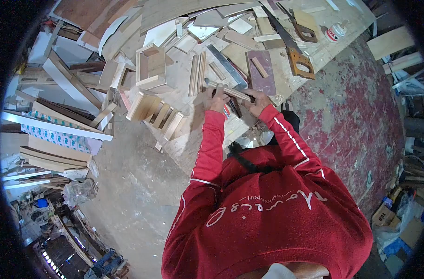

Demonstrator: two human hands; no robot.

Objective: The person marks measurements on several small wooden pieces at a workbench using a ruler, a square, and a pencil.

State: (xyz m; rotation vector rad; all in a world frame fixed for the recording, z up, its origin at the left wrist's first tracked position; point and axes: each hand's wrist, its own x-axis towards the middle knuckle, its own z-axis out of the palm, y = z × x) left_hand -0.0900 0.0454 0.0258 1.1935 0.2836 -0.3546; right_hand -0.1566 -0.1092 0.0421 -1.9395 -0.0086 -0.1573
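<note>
Between my two hands I hold a short strip of wood moulding (231, 91), roughly level above the near edge of the work board. My left hand (215, 98) is closed on its left end, and my right hand (258, 103) grips the right end. Just beyond lie a long grey metal bar (225, 64) and a purple-brown board (262, 76) with a small wood strip (259, 68) on it. Two longer moulding strips (197, 74) and a short grooved piece (217, 71) rest to the left of the bar.
Left of my hands stand an open wooden box (151, 69) and a small slatted wooden frame (158, 114). A handsaw (293, 51), pincers (298, 25) and a white glue bottle (335, 32) lie at the far right. Offcuts cover the back; planks (58, 125) are stacked left.
</note>
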